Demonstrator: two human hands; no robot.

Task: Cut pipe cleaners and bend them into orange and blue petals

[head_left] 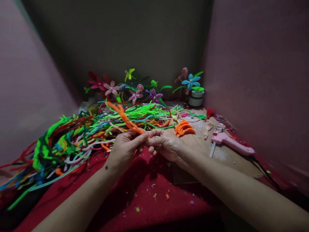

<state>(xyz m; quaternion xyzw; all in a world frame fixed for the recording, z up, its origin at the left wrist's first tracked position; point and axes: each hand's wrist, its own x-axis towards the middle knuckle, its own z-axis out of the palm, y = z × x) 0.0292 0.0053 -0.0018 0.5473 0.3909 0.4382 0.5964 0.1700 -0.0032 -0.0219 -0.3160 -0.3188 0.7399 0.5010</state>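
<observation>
Between my two hands is an orange pipe cleaner (pixel 125 118), bent so that two fuzzy lengths stick up and to the left. My left hand (pixel 127 145) pinches it near its lower end. The fingertips of my right hand (pixel 166 143) close on that same end, touching the left fingertips; the exact pinch point is partly hidden. Just right of my right hand lies a small bundle of bent orange pipe cleaner pieces (pixel 184 128) on a board (pixel 231 162). A big heap of coloured pipe cleaners (pixel 142 112) spreads behind and left of my hands.
A pink glue gun (pixel 231 141) rests on the board at right, its black cord (pixel 265 172) trailing off. Pipe cleaner flowers (pixel 154 96) stand along the back wall, one blue flower (pixel 190 81) above a white jar (pixel 196 98). Fuzz scraps dot the red cloth (pixel 145 199).
</observation>
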